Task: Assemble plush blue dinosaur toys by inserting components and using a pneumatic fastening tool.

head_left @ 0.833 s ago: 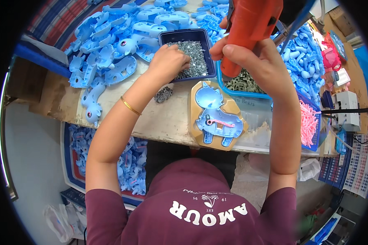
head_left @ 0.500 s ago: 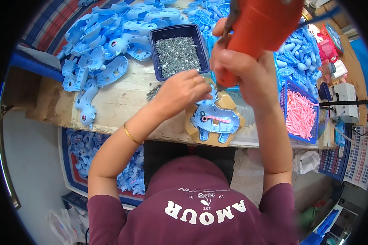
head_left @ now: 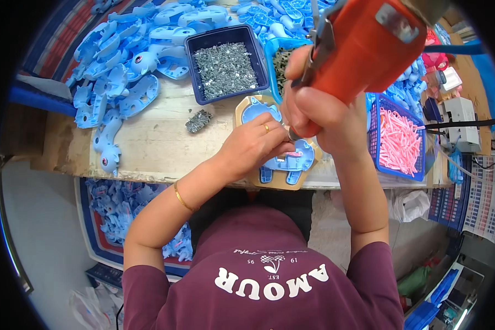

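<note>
An orange-red power screwdriver [head_left: 352,52] is gripped in my right hand [head_left: 322,113], its tip pointing down at a blue plastic toy-animal half [head_left: 301,159]. That half lies in a tan holding block [head_left: 286,180], with a small pink plastic piece [head_left: 295,154] inside its hollow. Over the toy is my left hand [head_left: 253,144], fingers bent together right beside the tool's tip. Whatever the left fingertips pinch, if anything, is hidden. Part of the toy's upper end is covered by both hands.
A dark blue bin of screws [head_left: 225,69] stands beyond my left hand, with a small heap of screws [head_left: 198,121] nearby. Blue toy shells [head_left: 115,82] pile at left. A blue basket of pink parts [head_left: 401,140] sits at right. A teal container [head_left: 278,49] stands behind the block.
My left hand has come down over the toy, its fingers closing in near the screwdriver's tip. The screwdriver has moved lower, toward the toy. The view has shifted slightly.
</note>
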Available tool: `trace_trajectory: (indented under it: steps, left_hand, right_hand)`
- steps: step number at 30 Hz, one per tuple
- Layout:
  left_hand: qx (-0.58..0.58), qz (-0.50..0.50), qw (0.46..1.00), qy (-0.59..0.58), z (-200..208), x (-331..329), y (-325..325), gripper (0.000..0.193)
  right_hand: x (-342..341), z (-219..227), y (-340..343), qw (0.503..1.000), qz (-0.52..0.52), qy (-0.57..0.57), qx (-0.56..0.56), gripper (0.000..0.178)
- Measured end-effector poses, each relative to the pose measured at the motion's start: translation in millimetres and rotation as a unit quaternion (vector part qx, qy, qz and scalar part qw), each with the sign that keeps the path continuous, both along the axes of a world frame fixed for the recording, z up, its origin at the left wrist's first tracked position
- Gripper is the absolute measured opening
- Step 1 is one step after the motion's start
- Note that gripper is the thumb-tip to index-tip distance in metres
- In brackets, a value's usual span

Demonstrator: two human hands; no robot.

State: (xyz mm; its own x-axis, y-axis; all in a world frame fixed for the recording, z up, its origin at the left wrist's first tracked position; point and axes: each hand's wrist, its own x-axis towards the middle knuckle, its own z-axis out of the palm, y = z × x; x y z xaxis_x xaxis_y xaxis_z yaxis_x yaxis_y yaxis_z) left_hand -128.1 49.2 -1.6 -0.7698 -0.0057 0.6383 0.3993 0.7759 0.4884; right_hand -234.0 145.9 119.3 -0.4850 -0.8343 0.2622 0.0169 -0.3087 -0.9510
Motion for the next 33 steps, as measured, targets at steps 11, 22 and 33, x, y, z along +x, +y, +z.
trace_trajectory:
  steps: [11, 22, 33]
  left_hand:
    - [-0.119, 0.009, 0.989, -0.086, -2.6, 8.5, 17.5, 0.025]
    - [-0.115, 0.013, 0.988, -0.105, -11.0, 8.7, 22.9, 0.024]
    - [-0.110, 0.018, 0.988, -0.103, -11.2, 7.7, 22.2, 0.024]
  right_hand:
    - [-12.0, -47.2, 43.6, 0.993, -0.089, -0.010, 0.074, 0.033]
    - [-11.3, -63.9, 46.1, 0.994, -0.101, -0.026, 0.034, 0.026]
    - [-3.4, -64.4, 44.9, 0.988, -0.141, 0.001, 0.068, 0.023]
